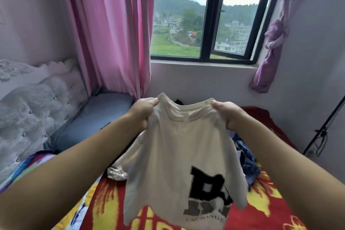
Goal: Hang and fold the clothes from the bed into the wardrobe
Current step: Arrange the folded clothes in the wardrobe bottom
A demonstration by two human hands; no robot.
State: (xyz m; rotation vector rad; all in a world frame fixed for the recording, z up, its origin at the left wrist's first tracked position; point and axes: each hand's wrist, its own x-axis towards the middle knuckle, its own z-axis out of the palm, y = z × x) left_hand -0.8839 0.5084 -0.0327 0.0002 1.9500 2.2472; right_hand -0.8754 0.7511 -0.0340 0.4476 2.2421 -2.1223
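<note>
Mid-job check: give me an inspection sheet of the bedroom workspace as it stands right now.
Surface: bed under a red and yellow blanket.
Job's things: cream T-shirt held up by its shoulders; blue garments heaped behind it.
Clutter: small pale item on the blanket.
Grippers: left hand and right hand each grip a shoulder.
Cables: black cord on a stand by the wall.
Surroundings: window, pink curtain, tufted headboard; wardrobe not seen.
</note>
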